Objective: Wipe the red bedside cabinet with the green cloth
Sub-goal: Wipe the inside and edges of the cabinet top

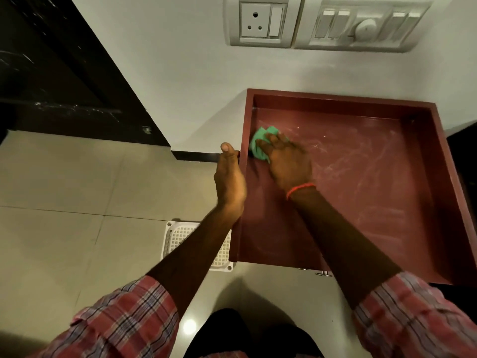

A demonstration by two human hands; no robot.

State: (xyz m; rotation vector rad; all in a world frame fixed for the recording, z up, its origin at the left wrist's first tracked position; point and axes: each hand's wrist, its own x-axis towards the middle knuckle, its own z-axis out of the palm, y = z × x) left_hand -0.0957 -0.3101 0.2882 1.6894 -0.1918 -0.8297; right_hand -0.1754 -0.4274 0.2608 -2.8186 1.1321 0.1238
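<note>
The red bedside cabinet [361,177] stands against the white wall at the right, its top a shallow recess with raised rims and pale dusty streaks. A crumpled green cloth [259,144] lies in the recess near the left rim. My right hand [287,164] presses flat on the cloth, fingers covering most of it. My left hand [228,177] grips the cabinet's left rim from outside, thumb pointing up along the edge.
A white perforated plastic tray [175,239] lies on the tiled floor by the cabinet's front left corner. A black marble panel [64,73] fills the upper left. A socket [262,20] and a switch plate [366,24] sit on the wall above the cabinet.
</note>
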